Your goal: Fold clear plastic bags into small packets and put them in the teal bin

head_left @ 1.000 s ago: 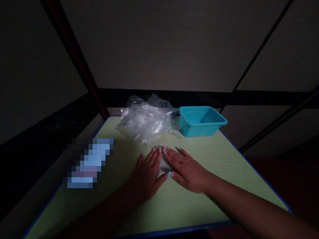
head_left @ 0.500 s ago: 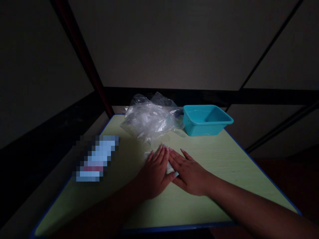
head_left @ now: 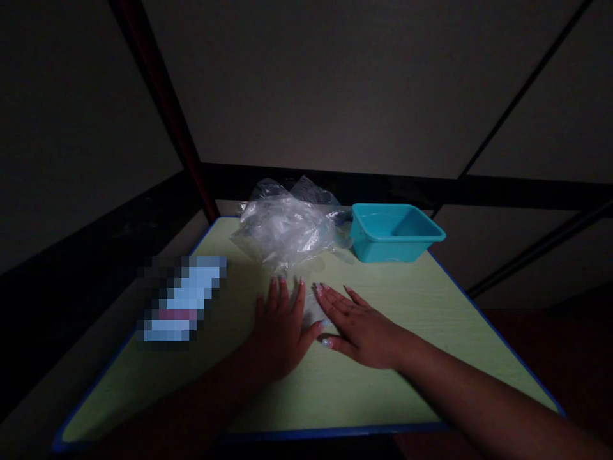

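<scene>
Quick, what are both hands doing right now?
Left hand: open, palm down, by clear plastic.
Right hand: open, palm down, over the same clear plastic.

Long, glossy nails tip the left grip and right grip, pinkish with pale blue on the thumbs. Bare forearms show toward seven and four o'clock.

Whitish, see-through piece, flat, partly hidden

L fingers splayed, R fingers mostly tog.
</scene>
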Tool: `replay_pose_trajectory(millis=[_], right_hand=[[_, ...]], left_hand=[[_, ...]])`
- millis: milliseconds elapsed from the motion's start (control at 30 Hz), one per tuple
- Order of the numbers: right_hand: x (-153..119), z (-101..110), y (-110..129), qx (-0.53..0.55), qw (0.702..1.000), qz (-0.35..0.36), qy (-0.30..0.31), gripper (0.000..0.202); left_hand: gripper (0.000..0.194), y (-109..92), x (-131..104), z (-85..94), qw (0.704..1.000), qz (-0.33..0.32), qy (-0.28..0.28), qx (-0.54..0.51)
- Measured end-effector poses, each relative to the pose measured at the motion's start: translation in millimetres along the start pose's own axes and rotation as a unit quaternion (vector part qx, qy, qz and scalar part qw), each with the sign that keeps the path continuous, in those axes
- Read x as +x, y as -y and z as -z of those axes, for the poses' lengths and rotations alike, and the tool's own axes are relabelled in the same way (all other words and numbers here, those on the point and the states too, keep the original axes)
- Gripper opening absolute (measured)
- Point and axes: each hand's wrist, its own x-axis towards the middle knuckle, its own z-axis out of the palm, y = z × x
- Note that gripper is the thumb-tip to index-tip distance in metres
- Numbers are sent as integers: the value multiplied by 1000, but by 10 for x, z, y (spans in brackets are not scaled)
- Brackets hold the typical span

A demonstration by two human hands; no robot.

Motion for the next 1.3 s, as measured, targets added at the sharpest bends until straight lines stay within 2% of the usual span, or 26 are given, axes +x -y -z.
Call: replay_pose_trajectory(millis=[100,200,300,367,433,500,567,633,700,800,900,967,1133,1233,1300], right_hand=[[-25,115,-115,2,1000,-3,-11,72],[-58,267,-197,-40,998,-36,-42,53],[-92,380,-215,-71,996,-7,-46,35],[-111,411,-206,-71,996,28,-42,31],[-125,413,-197,-67,996,43,-42,31],[-134,400,-195,-66,996,47,-43,30],[-138,383,-197,-67,995,56,-44,29],[-136,367,-190,-68,994,75,-43,28],[-130,349,-167,-67,993,92,-43,27],[-111,318,-108,-58,992,105,-45,29],[-88,285,-56,-36,992,110,-47,30],[-77,269,-39,-22,992,112,-47,30],[-77,256,-52,6,992,110,-54,28],[-86,267,-62,48,988,118,-89,28],[-93,280,-60,95,981,118,-124,28]], left_hand=[[74,74,65,51,999,6,-9,-30],[70,198,143,110,995,1,-34,-96],[60,331,199,134,981,-44,-74,-176],[53,397,218,140,969,-89,-114,-201],[48,443,228,166,957,-109,-179,-199],[43,479,233,227,945,-93,-251,-186],[40,510,231,312,935,-74,-292,-187],[40,528,220,384,933,-96,-269,-221],[42,519,202,406,935,-151,-189,-259],[52,472,181,332,932,-238,-46,-269],[62,447,178,226,930,-262,36,-255],[65,455,185,191,935,-246,51,-249],[73,469,205,191,944,-228,35,-235],[78,454,212,147,946,-233,30,-225],[75,451,217,115,945,-232,31,-228]])
